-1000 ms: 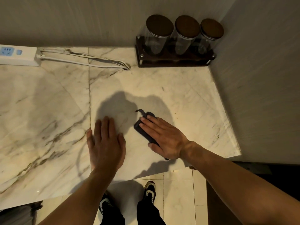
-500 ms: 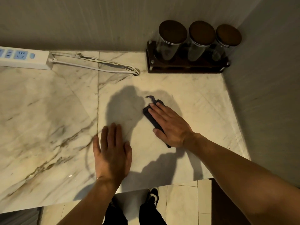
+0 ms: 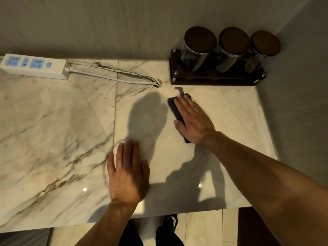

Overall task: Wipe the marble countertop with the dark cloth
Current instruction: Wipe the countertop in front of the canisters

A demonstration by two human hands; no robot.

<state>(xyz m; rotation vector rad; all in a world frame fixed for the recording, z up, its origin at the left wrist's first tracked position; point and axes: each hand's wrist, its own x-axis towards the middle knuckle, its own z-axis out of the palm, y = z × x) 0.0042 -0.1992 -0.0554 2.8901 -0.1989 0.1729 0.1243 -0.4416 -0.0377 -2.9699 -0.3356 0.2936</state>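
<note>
The marble countertop [image 3: 53,132] is pale with brown veins and fills most of the view. A dark folded cloth [image 3: 174,109] lies on it right of centre, its hanging loop curling toward the back. My right hand [image 3: 192,119] lies flat on top of the cloth, pressing it down, and covers most of it. My left hand [image 3: 127,173] rests palm down on the bare marble near the front edge, fingers together, holding nothing.
A dark wooden rack [image 3: 214,77] with three brown-lidded glass jars stands in the back right corner, just beyond the cloth. A white power strip [image 3: 33,66] and its cable [image 3: 115,75] lie along the back wall. A wall borders the right side.
My right hand has slid the cloth away from me toward the jar rack. My left hand has stayed planted on the marble.
</note>
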